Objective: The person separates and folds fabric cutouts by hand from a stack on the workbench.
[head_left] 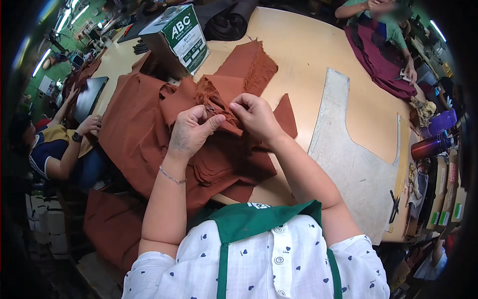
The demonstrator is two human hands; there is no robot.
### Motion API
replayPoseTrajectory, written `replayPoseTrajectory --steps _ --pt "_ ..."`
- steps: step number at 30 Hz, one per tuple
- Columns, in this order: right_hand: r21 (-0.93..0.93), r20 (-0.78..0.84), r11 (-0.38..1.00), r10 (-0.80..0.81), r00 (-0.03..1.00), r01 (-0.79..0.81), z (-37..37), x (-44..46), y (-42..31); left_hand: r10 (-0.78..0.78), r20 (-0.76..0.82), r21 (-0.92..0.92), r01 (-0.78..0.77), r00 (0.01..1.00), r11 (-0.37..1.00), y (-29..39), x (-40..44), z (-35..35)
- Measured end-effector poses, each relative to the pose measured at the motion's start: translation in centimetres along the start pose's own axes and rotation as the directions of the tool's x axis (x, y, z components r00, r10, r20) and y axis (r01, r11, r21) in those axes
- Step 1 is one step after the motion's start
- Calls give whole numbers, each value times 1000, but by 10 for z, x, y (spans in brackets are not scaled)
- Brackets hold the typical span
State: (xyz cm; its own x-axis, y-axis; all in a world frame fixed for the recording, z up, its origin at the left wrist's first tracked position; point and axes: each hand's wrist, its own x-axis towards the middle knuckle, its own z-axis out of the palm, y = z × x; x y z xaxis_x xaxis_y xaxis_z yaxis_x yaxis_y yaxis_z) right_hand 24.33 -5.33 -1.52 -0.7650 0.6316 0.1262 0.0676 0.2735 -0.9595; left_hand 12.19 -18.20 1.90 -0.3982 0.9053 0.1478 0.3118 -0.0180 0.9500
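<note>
In the head view, the person's left hand (190,133) and right hand (256,118) are close together over a big pile of rusty-brown cloth (130,117). The left hand has its fingers curled in and its thumb out, pinching the frayed edge of the cloth. The right hand pinches the same edge with its thumb and finger, just beside the left one. The cloth lies in folds and layers on the left and middle part of a light wooden table (303,40), and some of it hangs down over the near edge. Behind the pile stands a green and white box (185,42) with the letters ABC on it, and a black roll (228,25) lies near the box. To the right of the pile, a big flat gray sheet (343,157) with a curved cut-out lies on the table, and a small black tool (394,207) is by its right edge. At the far right corner, another person in a green top (397,36) has dark red cloth (373,67) in front of them.
</note>
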Motion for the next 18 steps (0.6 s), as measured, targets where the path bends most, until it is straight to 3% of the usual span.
replayPoseTrajectory --steps 3,5,6,8,11,14,18 --pt "444 79 885 -195 978 140 2 -2 -13 26 5 -22 -26 1000 999 1 0 2" --pt "180 206 956 -265 942 230 -21 7 -2 52 44 -42 -50 998 998 -5 1 -2" --pt "45 276 958 -285 918 284 -30 11 0 33 21 -169 -29 999 985 -5 1 -3" --pt "-144 288 869 -421 860 473 -29 13 1 -15 -12 -413 8 1000 911 -4 1 -3" --pt "-268 209 769 -542 814 581 -15 15 -3 -8 -33 -433 -8 999 901 -8 7 0" --pt "-326 182 728 -577 796 603 -13 22 -5 -63 -77 -373 30 995 927 -9 12 -3" --pt "-364 248 670 -600 761 647 -28 25 -8 -73 -12 -58 73 997 996 5 10 -15"
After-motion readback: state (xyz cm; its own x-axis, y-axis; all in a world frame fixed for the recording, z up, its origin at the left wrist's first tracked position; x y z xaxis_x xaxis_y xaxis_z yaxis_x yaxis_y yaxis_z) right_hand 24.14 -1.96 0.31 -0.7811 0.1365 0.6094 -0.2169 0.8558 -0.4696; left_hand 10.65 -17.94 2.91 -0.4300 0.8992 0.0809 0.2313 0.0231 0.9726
